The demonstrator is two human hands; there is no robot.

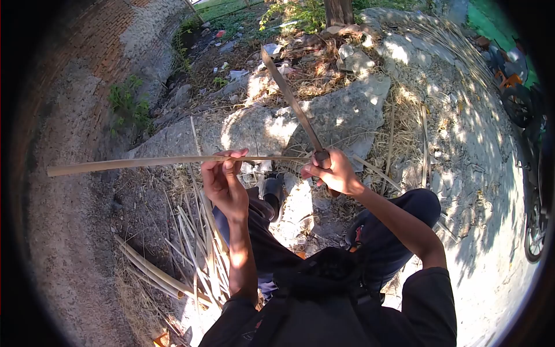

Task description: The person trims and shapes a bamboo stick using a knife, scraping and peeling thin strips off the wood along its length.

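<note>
A long, narrow bamboo strip (133,164) stretches nearly level from the far left to my right hand. My left hand (224,184) pinches it between thumb and fingers, near its middle. My right hand (336,173) is wrapped round the handle of a long knife (293,105), whose blade points up and to the left, away from me. The strip's thin right end meets the knife at the base of the blade. Whether my right fingers also touch the strip, I cannot tell.
Split bamboo strips (196,246) lie in a pile beside my left leg, with thicker bamboo pieces (153,269) further left. A concrete slab (341,115) lies ahead. A brick wall (104,37) rises at left, a tree trunk (339,13) stands beyond, and a wheel (535,237) shows at right.
</note>
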